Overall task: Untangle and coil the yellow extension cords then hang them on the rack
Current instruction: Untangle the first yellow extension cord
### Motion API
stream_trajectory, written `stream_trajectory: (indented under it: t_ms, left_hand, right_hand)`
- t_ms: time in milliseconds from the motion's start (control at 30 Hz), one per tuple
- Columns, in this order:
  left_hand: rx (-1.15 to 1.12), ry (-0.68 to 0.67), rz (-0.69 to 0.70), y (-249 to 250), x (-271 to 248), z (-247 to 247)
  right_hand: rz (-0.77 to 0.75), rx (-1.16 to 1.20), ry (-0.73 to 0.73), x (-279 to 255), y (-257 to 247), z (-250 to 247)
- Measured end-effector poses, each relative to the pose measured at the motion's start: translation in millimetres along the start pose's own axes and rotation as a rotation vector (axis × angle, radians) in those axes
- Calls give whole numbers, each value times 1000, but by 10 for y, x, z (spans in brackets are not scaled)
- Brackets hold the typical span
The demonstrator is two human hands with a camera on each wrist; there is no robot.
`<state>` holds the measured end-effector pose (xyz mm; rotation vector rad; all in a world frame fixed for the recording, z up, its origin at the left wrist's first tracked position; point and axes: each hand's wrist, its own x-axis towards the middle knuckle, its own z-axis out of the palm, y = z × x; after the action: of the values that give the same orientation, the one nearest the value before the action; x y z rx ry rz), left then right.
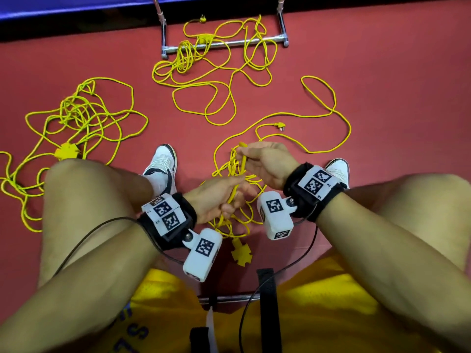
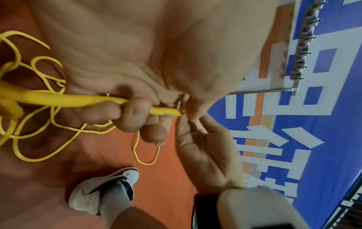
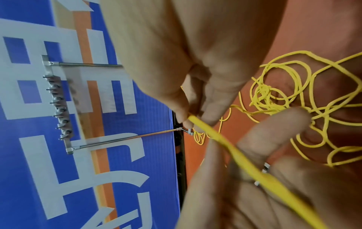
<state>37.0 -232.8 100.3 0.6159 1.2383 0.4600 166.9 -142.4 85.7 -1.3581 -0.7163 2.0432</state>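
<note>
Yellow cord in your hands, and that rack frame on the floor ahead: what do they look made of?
Yellow cord: looks like a flexible plastic or rubber jacket, smooth and matte; it bends into loose loops without kinking. The left hand and right hand both grip it.
Rack frame: seems to be metal tubing, silver and shiny, with bright highlights and clamp-like joints. Which metal, I cannot tell.

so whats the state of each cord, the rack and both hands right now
held cord: partly gathered, both hands gripping it
left cord pile: tangled on the floor
far cord pile: tangled, draped over the rack base
rack: hooks bare
left hand: grips held cord
right hand: pinches held cord
</note>
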Motion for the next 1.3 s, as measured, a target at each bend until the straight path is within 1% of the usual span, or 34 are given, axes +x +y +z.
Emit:
stream_trajectory:
  t_ms: [67, 167, 300, 367, 400, 500, 533, 567, 600, 633, 667, 700, 767, 833, 900, 967, 1033, 1067, 1100, 1200, 1233, 1300]
  left_hand:
    - [-99, 78, -30, -20, 19, -39]
    - [-365, 222, 61, 4, 49, -117]
    - [-735, 362, 205, 139, 86, -326]
    - [-818, 442, 231, 209, 72, -396]
    - [-834, 449, 241, 233, 57, -400]
    - [-772, 430, 306, 246, 36, -371]
    - [-747, 405, 338, 241, 30, -349]
    - [-708, 378, 361, 230, 30, -332]
    - [-653, 353, 377, 226, 20, -317]
    - [-581, 326, 384, 227, 1, -302]
    - [-506, 297, 386, 233, -29, -281]
    - [-437, 269, 387, 230, -47, -268]
    - [-310, 203, 393, 215, -92, -237]
    - [-217, 143, 374, 171, -110, -210]
    - [-165, 101, 329, 132, -109, -167]
    - [-129, 77, 283, 97, -91, -131]
    - [-102, 90, 225, 88, -71, -107]
    - [-90, 107, 195, 89, -60, -95]
    - [-81, 124, 168, 84, -44, -83]
    - [-166, 224, 100, 93, 3, -63]
    - [-234, 272, 111, 108, 18, -81]
    - [-426, 342, 180, 185, 20, -164]
  right_hand:
    - [-28, 40, -58, -59, -67, 21]
    - [-70, -16, -252, -164, -106, 42]
    - [-77, -208, -525, -312, -3, 66]
    - [-48, -336, -603, -360, 60, 74]
    - [-38, -413, -612, -362, 87, 78]
    - [-29, -710, -607, -326, 138, 88]
    - [-10, -808, -578, -294, 156, 82]
    - [8, -880, -501, -257, 181, 69]
    - [38, -884, -395, -242, 201, 61]
    - [73, -808, -289, -229, 210, 53]
    - [120, -669, -200, -221, 204, 54]
    - [168, -521, -142, -208, 190, 52]
    - [195, -296, -113, -173, 166, 59]
    - [173, -108, -108, -154, 136, 81]
    - [129, -2, -72, -125, 98, 90]
    - [85, 29, 20, -105, 72, 82]
    - [30, 59, 102, -81, 89, 71]
    - [-14, 58, 106, -67, 107, 71]
    - [-74, 9, 83, -54, 121, 71]
    - [-289, -227, -72, -94, 99, 70]
    - [-334, -290, -129, -140, 65, 83]
    - [-393, -373, -257, -258, 22, 110]
